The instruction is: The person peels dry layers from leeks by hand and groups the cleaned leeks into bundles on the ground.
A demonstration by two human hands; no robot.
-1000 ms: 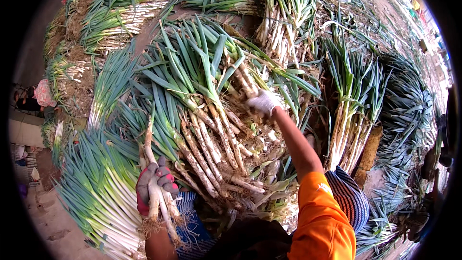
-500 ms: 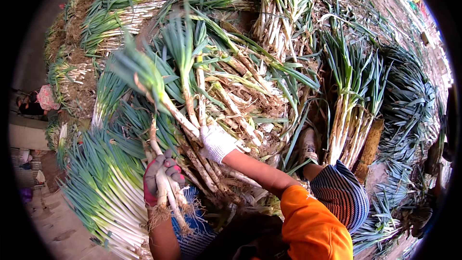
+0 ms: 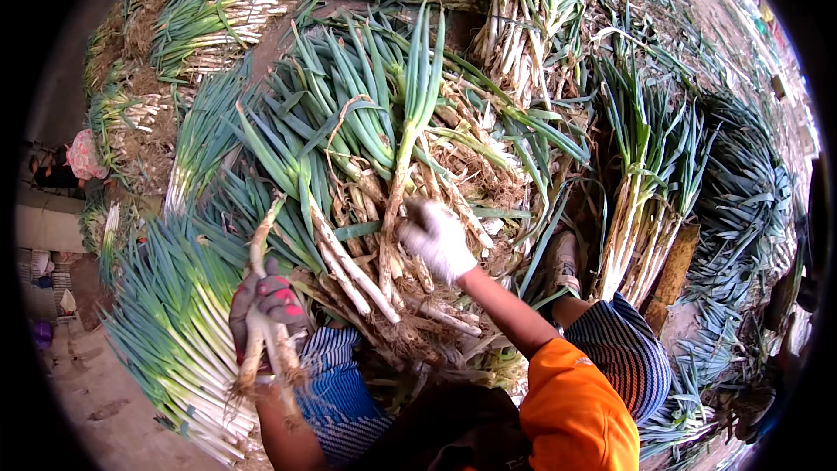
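Loose leeks (image 3: 399,176): are lying heaped ahead; probably light, shanks stiff, leaves tender, mid-shank hold suiting. Left hand (image 3: 266,298): is clasping at least 2 rooted stalks (image 3: 262,237). Right hand (image 3: 436,242): is showing blurred against the heap; grip cannot be told.

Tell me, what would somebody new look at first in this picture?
Probably the bright orange sleeve at the lower right, leading to the white-gloved right hand over the messy stalk pile in the middle. Next, perhaps the big fan of green-and-white stalks at lower left, beside the left hand gripping a few rooty stalks.
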